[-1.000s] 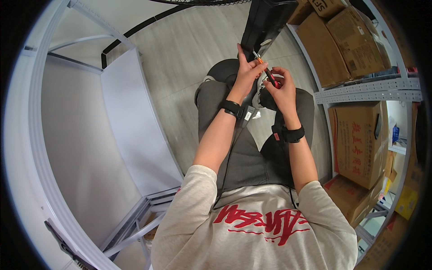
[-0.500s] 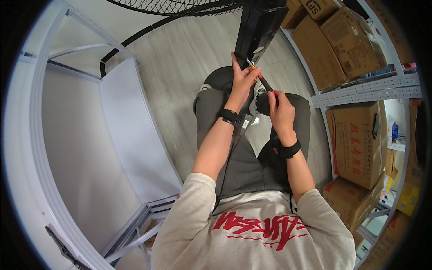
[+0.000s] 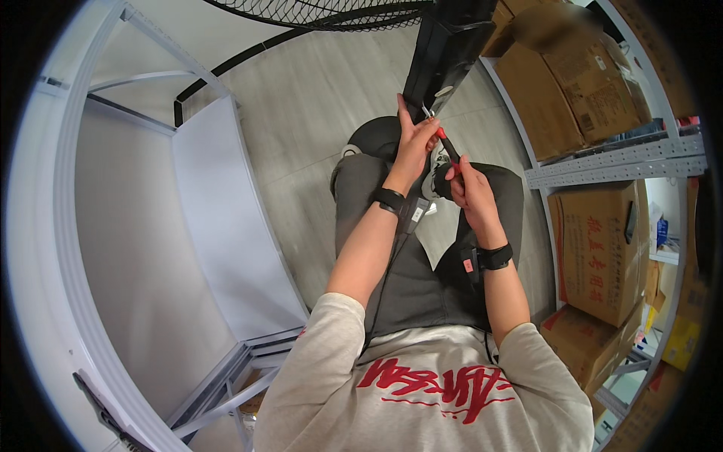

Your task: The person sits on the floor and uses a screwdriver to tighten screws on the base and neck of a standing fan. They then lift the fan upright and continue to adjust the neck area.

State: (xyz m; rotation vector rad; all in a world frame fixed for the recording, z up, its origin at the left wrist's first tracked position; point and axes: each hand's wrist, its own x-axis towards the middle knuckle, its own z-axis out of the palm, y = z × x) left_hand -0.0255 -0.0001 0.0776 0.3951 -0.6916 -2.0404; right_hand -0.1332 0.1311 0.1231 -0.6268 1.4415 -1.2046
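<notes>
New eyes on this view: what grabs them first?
Probably the big red lettering across the pale shirt, low in the centre. Next, the red-and-black tool at upper centre: the right hand grips its handle, with the left hand near its front end, by the black post. Then the brown boxes on the right-hand shelf.

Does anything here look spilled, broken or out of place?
Nothing plainly stands out. The right hand holds a red-and-black tool, its front end at the left hand beside the black column; cardboard boxes sit on shelving.
</notes>
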